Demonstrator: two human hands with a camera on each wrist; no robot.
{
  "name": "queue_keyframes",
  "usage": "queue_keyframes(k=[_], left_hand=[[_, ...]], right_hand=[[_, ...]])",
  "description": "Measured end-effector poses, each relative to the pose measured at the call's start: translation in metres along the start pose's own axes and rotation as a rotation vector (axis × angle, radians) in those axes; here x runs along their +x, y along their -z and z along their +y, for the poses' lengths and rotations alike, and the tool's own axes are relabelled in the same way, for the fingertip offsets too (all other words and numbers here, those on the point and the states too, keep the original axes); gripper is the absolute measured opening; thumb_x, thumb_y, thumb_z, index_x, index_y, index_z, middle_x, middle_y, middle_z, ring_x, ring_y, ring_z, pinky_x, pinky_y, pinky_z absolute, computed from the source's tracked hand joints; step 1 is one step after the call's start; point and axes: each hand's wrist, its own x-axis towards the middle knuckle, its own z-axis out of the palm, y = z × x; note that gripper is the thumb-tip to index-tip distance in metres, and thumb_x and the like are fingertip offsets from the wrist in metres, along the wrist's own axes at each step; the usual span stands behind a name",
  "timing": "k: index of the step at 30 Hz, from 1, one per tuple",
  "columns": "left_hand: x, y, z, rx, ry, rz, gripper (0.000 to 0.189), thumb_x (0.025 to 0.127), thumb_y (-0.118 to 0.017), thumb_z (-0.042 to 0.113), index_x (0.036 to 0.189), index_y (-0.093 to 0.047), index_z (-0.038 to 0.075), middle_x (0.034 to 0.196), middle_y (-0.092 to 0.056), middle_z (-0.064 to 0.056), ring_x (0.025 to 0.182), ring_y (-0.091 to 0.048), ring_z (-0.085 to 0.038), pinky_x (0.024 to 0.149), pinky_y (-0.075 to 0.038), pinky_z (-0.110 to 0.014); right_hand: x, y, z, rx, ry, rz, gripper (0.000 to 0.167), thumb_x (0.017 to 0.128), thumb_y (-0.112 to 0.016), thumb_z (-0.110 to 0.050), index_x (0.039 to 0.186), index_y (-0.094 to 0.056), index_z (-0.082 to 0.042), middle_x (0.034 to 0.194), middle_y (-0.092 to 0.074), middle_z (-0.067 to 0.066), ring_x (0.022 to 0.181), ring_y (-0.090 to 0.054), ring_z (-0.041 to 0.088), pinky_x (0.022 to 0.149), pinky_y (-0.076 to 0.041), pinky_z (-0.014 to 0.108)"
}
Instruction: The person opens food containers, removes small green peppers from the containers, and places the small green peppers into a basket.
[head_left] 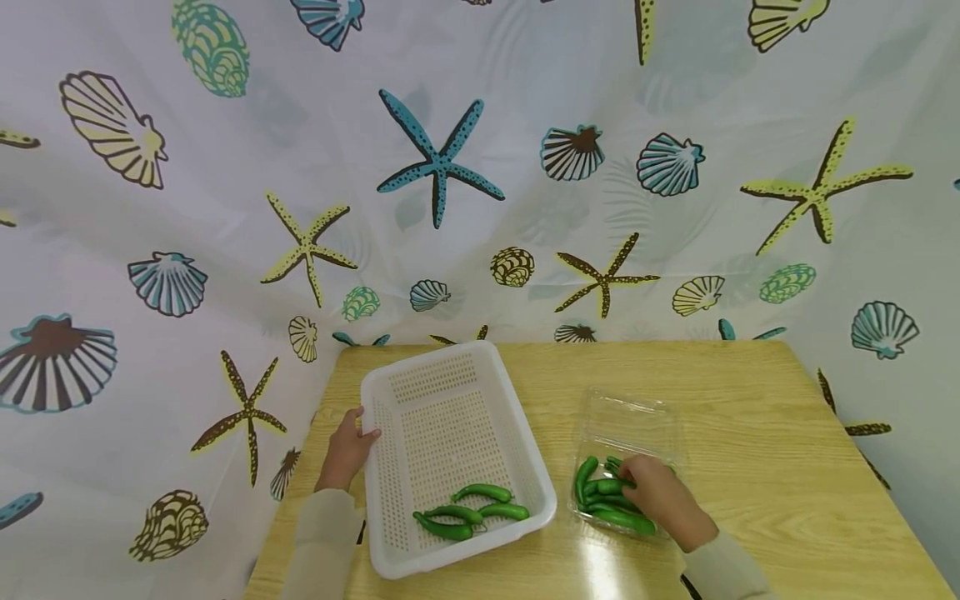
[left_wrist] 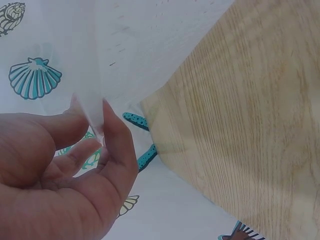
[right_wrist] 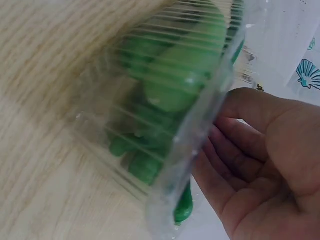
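A white perforated plastic basket (head_left: 452, 442) stands tilted in direction on the table, with several green chili peppers (head_left: 483, 492) lying at its near end. My left hand (head_left: 349, 450) pinches the basket's left rim between thumb and fingers; the left wrist view shows this hand (left_wrist: 75, 170) close up on the white edge. To the right lies an opened clear plastic clamshell box (head_left: 630, 425) with more green chili peppers (head_left: 618, 518). My right hand (head_left: 663, 496) reaches into that box among the peppers. In the right wrist view, the box wall hides the fingertips of this hand (right_wrist: 260, 155).
A light wood table (head_left: 765, 450) carries both containers. The clamshell's raised lid (head_left: 630, 412) leans away at the back. A white curtain (head_left: 480, 167) printed with shells and starfish encloses the table at the back and both sides.
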Motion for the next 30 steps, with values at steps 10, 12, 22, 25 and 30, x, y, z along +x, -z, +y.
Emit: queue_keyframes(k=[10,12,22,25,30], left_hand=[[0.0,0.0,0.001,-0.007,0.002,-0.005,0.06,0.093,-0.056,0.012,0.143,-0.026,-0.001,0.125,-0.048,-0.034,0.107,-0.055,-0.041,0.084,-0.044,-0.05],[0.0,0.0,0.001,-0.006,0.002,-0.005,0.06,0.093,-0.056,0.013,0.143,-0.026,-0.001,0.126,-0.047,-0.034,0.108,-0.054,-0.041,0.084,-0.044,-0.051],[-0.001,0.001,0.003,-0.007,0.014,-0.007,0.06,0.093,-0.056,0.013,0.143,-0.026,-0.001,0.121,-0.051,-0.033,0.101,-0.057,-0.038,0.082,-0.045,-0.049],[-0.002,0.0,0.004,-0.013,0.017,-0.004,0.06,0.093,-0.056,0.012,0.143,-0.026,-0.001,0.12,-0.052,-0.033,0.099,-0.059,-0.038,0.081,-0.045,-0.049],[-0.002,0.0,0.004,-0.019,0.011,-0.002,0.06,0.093,-0.056,0.012,0.143,-0.026,-0.001,0.12,-0.052,-0.033,0.099,-0.059,-0.038,0.081,-0.046,-0.048]], right_hand=[[-0.003,-0.009,0.008,0.02,-0.004,-0.006,0.016,0.074,-0.074,0.002,0.086,-0.066,-0.003,0.085,-0.061,0.003,0.08,-0.06,0.019,0.067,-0.05,0.033],[-0.002,-0.011,0.01,0.015,-0.009,-0.007,0.016,0.074,-0.075,0.001,0.086,-0.066,-0.004,0.085,-0.061,0.002,0.08,-0.059,0.018,0.067,-0.05,0.032],[-0.002,-0.008,0.014,-0.008,0.02,0.001,0.016,0.075,-0.075,-0.003,0.087,-0.066,-0.006,0.084,-0.061,-0.001,0.078,-0.059,0.014,0.066,-0.049,0.031],[-0.002,-0.005,0.012,-0.015,0.027,0.003,0.016,0.075,-0.075,-0.004,0.088,-0.067,-0.007,0.084,-0.061,-0.002,0.077,-0.058,0.014,0.066,-0.049,0.031],[0.0,0.0,0.009,-0.017,0.046,0.032,0.016,0.076,-0.075,-0.006,0.088,-0.067,-0.01,0.082,-0.061,-0.004,0.075,-0.057,0.011,0.065,-0.048,0.029]])
